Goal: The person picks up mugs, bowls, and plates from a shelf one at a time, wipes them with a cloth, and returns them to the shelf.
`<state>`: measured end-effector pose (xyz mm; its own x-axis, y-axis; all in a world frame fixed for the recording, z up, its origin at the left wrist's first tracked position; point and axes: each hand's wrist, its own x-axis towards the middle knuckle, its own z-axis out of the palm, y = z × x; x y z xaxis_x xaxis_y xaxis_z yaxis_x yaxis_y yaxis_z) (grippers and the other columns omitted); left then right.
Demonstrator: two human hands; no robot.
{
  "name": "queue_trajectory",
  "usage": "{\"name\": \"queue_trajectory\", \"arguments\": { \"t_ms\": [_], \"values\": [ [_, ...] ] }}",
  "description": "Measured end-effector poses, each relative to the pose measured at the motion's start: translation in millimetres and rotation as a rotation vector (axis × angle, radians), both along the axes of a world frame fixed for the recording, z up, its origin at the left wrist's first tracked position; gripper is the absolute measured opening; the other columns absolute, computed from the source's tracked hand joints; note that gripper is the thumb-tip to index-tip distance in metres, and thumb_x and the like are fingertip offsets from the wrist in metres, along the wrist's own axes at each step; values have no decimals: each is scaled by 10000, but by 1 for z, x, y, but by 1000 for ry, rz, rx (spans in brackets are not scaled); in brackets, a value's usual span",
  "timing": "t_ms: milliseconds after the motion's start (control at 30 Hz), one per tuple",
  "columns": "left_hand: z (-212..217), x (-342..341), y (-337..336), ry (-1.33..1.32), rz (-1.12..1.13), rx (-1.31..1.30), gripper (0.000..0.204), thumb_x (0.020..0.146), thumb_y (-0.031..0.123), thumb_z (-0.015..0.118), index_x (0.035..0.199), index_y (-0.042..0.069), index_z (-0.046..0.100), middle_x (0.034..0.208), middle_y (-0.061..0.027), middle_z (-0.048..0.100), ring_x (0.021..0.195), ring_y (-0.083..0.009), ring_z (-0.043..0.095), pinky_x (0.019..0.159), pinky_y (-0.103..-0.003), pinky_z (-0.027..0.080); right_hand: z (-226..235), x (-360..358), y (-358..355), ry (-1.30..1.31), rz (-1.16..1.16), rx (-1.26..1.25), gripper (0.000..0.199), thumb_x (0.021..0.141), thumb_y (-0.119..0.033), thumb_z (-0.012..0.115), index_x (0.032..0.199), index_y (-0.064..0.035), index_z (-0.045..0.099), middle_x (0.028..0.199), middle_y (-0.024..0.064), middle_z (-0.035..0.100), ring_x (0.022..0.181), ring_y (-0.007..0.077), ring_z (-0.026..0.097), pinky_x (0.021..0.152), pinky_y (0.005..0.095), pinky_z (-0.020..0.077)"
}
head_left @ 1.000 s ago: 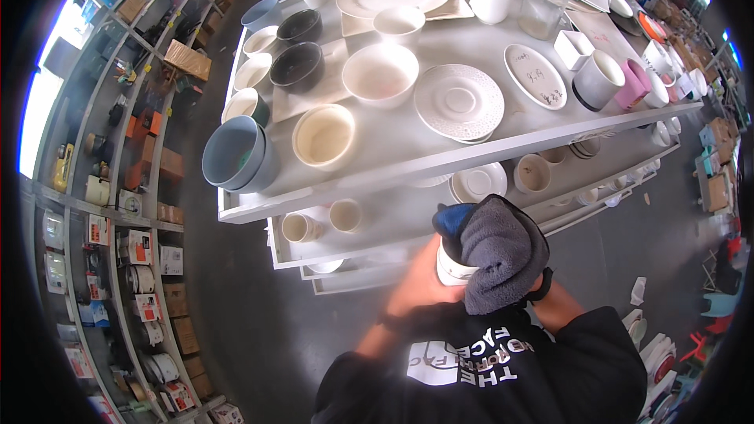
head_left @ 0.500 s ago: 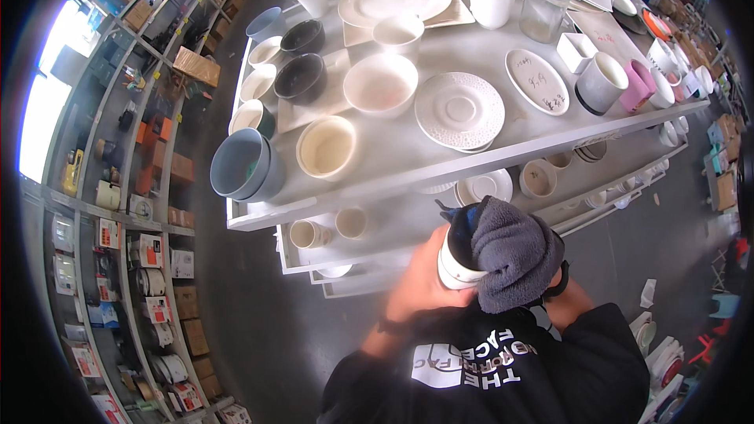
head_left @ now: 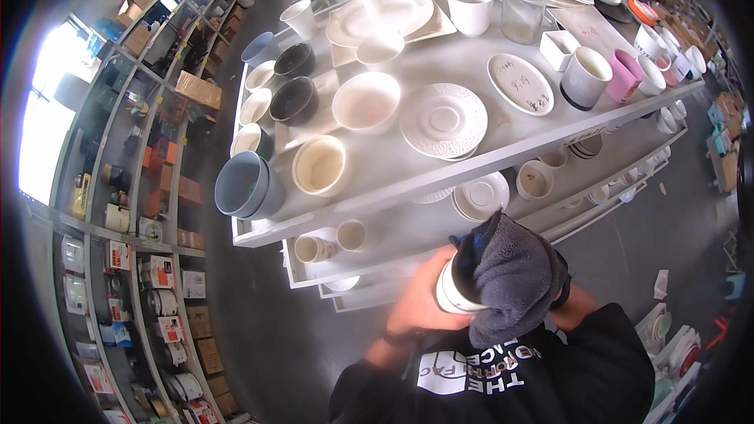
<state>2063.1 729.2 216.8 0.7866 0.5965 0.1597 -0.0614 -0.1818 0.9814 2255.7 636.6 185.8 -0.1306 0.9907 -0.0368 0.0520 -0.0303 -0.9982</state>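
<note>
My left hand (head_left: 417, 298) is wrapped round a white cup (head_left: 453, 290) in front of my chest. A dark grey towel (head_left: 514, 271) covers my right hand and meets the cup's mouth from the right. Part of it appears to be tucked inside the rim. Only the right wrist (head_left: 567, 290), with a dark band, shows past the cloth; its fingers are hidden beneath. A bluish-black fold of cloth (head_left: 470, 250) sticks up at the cup's far side.
Ahead stands a white tiered display table (head_left: 377, 220). Its top carries blue bowls (head_left: 245, 184), a cream bowl (head_left: 320, 165), a stack of embossed saucers (head_left: 444, 119) and a glass jar (head_left: 523, 12). Cups (head_left: 314, 250) sit on the lower tier. Stocked shelving (head_left: 118, 235) lines the left.
The towel has shifted over the cup, and its corner now stands up in a point. Cup and hands sit slightly lower in view. My left hand keeps its grip.
</note>
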Motion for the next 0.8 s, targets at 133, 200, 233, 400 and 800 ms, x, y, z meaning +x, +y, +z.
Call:
{"name": "queue_trajectory", "arguments": {
  "t_ms": [133, 200, 233, 400, 800],
  "values": [
    [-11, -1, -12, -206, -252, -601, 897, 545, 260, 818, 1283, -33, 399, 1210, -142, 527, 1121, -221, 515, 961, -335, 382, -16, -10, -12, 299, -220, -362, 377, 842, -161, 593, 1184, -16, 533, 1136, 76, 581, 1011, 173, 532, 984, 305, 368],
    [-12, -2, -18, -325, -357, -949, 934, 558, 235, 801, 1324, -45, 345, 1258, -150, 498, 1163, -219, 486, 1000, -337, 353, -2, -4, -5, 195, -104, -47, 336, 771, -150, 648, 1070, -18, 568, 1054, 95, 597, 962, 205, 549, 908, 326, 401],
    [-12, -1, -19, -364, -398, -1066, 947, 562, 227, 795, 1338, -49, 327, 1274, -152, 488, 1178, -218, 477, 1012, -337, 344, 10, 0, 2, 136, -53, 112, 317, 736, -144, 676, 1012, -19, 586, 1013, 105, 604, 938, 221, 558, 870, 336, 417],
    [-1, 13, -16, -208, -221, -454, 907, 573, 237, 806, 1322, -25, 367, 1252, -133, 508, 1163, -200, 481, 984, -327, 356, 49, 7, 10, -131, 82, 616, 268, 625, -129, 760, 842, -31, 639, 895, 126, 629, 859, 266, 587, 755, 369, 469],
    [-20, 7, -9, 253, 281, 579, 721, 535, 189, 826, 1168, 22, 524, 1057, -176, 567, 926, -356, 571, 789, -403, 472, 42, -20, -3, -728, -119, 740, 262, 671, -192, 700, 890, -69, 627, 910, 94, 620, 849, 287, 573, 778, 390, 452]
  ]
}}
